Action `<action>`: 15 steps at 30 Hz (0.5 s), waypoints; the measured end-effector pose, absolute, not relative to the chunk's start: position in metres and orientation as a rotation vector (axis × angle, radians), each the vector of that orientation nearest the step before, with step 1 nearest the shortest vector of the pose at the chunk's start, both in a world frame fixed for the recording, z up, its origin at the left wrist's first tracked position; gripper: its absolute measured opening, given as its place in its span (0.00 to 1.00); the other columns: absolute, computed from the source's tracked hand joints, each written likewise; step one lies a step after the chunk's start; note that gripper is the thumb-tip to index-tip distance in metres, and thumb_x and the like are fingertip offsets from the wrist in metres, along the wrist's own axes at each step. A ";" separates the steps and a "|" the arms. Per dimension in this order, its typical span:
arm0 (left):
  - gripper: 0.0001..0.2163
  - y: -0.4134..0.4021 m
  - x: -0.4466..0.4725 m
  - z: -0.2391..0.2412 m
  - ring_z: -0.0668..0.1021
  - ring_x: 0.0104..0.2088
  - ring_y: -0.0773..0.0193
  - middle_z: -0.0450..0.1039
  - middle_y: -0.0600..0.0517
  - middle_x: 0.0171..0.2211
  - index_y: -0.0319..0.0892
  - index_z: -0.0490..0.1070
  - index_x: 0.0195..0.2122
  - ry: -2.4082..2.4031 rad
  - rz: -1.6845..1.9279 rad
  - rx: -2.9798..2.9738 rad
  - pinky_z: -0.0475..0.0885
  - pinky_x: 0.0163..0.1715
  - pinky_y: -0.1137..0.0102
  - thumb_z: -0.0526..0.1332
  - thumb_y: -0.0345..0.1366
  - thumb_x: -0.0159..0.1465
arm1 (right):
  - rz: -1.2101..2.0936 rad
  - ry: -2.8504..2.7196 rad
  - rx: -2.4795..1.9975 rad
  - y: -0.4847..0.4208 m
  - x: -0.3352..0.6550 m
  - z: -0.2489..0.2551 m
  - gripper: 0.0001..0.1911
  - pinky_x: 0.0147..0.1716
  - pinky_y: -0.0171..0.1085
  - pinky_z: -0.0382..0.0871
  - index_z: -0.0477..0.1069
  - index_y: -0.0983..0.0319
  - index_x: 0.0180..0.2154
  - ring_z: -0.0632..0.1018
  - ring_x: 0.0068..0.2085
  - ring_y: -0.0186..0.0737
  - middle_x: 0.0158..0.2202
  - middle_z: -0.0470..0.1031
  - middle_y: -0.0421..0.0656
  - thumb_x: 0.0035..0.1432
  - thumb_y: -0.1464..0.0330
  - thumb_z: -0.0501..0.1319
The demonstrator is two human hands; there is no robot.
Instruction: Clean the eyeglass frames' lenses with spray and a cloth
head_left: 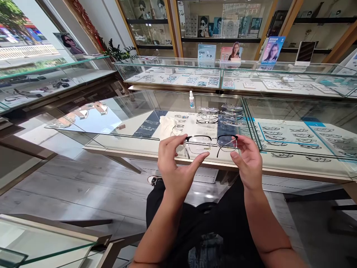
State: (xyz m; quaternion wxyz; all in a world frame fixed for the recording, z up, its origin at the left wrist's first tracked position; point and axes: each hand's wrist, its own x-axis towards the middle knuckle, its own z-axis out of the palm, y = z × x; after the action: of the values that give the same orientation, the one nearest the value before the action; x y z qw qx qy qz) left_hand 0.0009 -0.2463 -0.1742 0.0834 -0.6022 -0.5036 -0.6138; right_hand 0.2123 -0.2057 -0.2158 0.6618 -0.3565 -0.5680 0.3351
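On the glass surface point(125, 147) at left, a pale cloth point(166, 125) lies unheld. Next, my left hand point(177, 160) grips the left end of 1 pair of glasses point(210, 140), thumb stretched toward the lower rim; a spray bottle point(191, 100) stands beyond. From my feed I judge the glasses picked up and not set down. My right hand point(249, 163) pinches the other end between thumb and fingers. Both forearms reach forward and inward.

Lens print point(206, 149) illegibly small, left arm point(160, 230) cropped below
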 end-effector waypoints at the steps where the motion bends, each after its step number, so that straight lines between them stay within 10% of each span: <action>1: 0.27 -0.246 0.002 -0.174 0.80 0.49 0.55 0.78 0.47 0.50 0.46 0.76 0.58 -1.503 -1.825 -1.791 0.75 0.39 0.65 0.80 0.48 0.61 | 0.772 -1.276 -0.802 -0.206 0.212 -0.216 0.26 0.64 0.56 0.74 0.78 0.52 0.58 0.80 0.59 0.53 0.59 0.78 0.48 0.61 0.57 0.77; 15: 0.27 -0.239 -0.005 -0.189 0.81 0.54 0.52 0.77 0.45 0.53 0.47 0.75 0.60 -1.584 -1.931 -1.847 0.80 0.47 0.60 0.77 0.49 0.64 | 0.687 -1.275 -0.781 -0.209 0.205 -0.212 0.25 0.60 0.52 0.77 0.78 0.51 0.58 0.80 0.57 0.50 0.58 0.77 0.47 0.60 0.60 0.77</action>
State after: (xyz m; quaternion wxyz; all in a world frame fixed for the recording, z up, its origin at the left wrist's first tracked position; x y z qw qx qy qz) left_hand -0.0047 -0.2395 -0.1888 0.0177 -0.5944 -0.5100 -0.6215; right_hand 0.2054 -0.2091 -0.2123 0.6803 -0.3479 -0.5678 0.3062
